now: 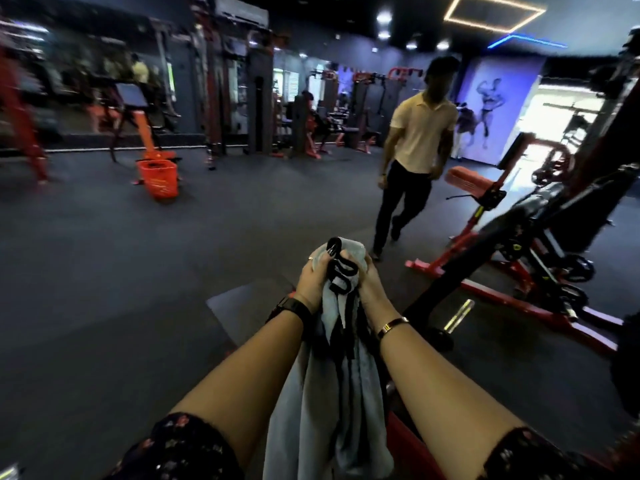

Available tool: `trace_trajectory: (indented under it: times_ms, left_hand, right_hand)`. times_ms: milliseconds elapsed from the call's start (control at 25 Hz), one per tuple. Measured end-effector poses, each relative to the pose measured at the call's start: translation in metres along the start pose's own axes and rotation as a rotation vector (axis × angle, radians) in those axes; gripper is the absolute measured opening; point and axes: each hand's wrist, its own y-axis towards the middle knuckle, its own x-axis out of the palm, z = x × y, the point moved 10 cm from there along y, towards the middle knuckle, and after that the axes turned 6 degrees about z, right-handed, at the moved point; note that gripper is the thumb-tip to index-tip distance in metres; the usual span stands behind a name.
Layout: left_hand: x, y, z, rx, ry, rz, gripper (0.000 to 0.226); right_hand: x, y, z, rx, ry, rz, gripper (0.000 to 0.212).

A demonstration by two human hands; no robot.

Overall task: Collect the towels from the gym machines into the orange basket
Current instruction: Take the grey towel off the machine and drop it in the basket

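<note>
Towel (332, 393) bunched between both hands, lower end cut off.

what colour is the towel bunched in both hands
Light grey with black stripes, the towel shows best in the head view, gripped by both hands.

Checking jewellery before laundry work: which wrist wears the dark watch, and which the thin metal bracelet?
The left hand has the dark watch on its wrist. The right hand has the thin bracelet. Both hands grip the grey towel.
</note>
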Motion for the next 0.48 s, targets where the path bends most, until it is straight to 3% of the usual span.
trace_trajectory:
  times_ms: [160, 280, 480]
  left_hand:
    - [-0.072, -0.001, 0.03, 0.055, -0.05, 0.082, 0.036]
    - [-0.127, -0.002, 0.055, 0.095, -0.025, 0.162, 0.029]
    - [-0.204, 0.011, 0.082, 0.139, 0.038, 0.303, 0.03]
  right_hand:
    - [0.075, -0.006, 0.03, 0.038, -0.028, -0.149, 0.018]
    - [0.131, -0.008, 0.047, 0.059, -0.013, -0.255, 0.008]
    - [0.207, 0.002, 0.075, 0.087, 0.03, -0.393, 0.007]
